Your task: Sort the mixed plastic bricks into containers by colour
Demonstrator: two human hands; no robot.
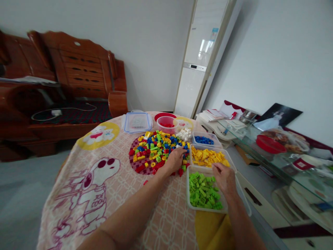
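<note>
A mixed pile of plastic building bricks (156, 147) in red, yellow, green and blue covers the middle of the round table. At the pile's right edge, my left hand (175, 160) reaches down with its fingers curled among the bricks; what it grips is hidden. My right hand (225, 177) hovers over the right side of the boxes with thumb and fingers pinched; I cannot make out anything between them. Beneath it, a clear box (187, 189) holds green bricks (203, 191). Just behind stands a box of yellow bricks (206, 156), then a smaller box of blue bricks (204, 140).
A round tub (166, 129) with red bricks stands behind the pile, beside a heap of white bricks (184, 134). A blue-rimmed lid (137, 122) lies at the back left. Right of the table, a cluttered glass shelf (260, 152) carries papers and a red bowl (270, 144).
</note>
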